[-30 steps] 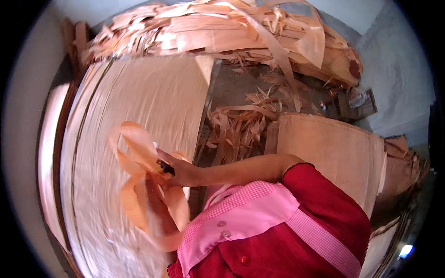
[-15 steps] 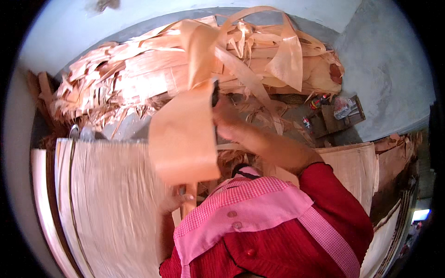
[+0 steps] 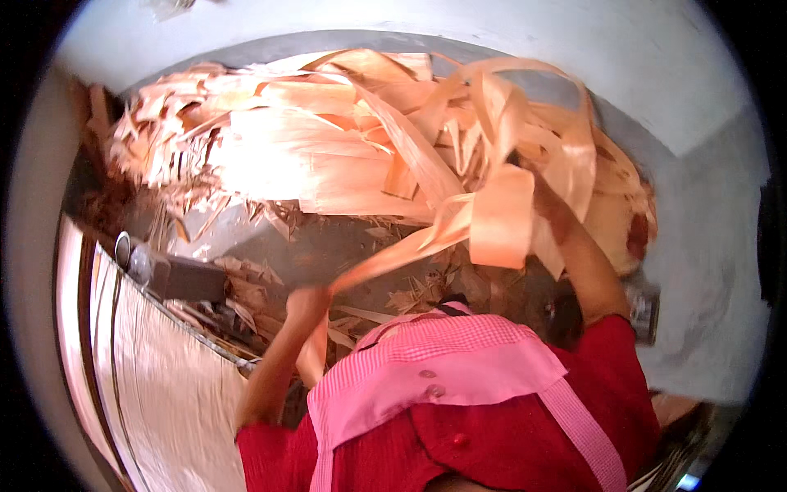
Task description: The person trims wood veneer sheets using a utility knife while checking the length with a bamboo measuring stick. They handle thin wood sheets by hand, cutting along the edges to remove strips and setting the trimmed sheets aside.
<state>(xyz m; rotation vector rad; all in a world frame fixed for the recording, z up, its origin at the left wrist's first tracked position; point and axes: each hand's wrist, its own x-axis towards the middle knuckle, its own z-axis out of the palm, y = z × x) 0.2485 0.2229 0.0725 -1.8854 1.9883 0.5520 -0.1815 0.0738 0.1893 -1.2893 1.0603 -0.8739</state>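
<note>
My left hand (image 3: 307,310) is closed round a long, narrow strip of orange-tan wood veneer (image 3: 393,252) in front of me at the left. One end of the strip hangs below that fist, and the rest runs up to the right, where it widens into a curled sheet (image 3: 502,217). My right arm reaches forward, and its hand (image 3: 531,176) is at the raised curls of veneer, with its fingers mostly hidden behind them. The curls hang from that hand, above the far pile. A small dark spot shows by its fingertips, too unclear to name.
A big pile of veneer sheets (image 3: 270,156) lies along the far wall (image 3: 525,33). Scraps litter the grey floor (image 3: 287,254). At the left stand a grey box-like block (image 3: 193,279) and a stack of pale sheets (image 3: 156,361). A small box (image 3: 643,312) is at the right.
My right hand has swung right and forward with the veneer, which now stretches between both hands. The left hand has come up and forward, and my view has turned.
</note>
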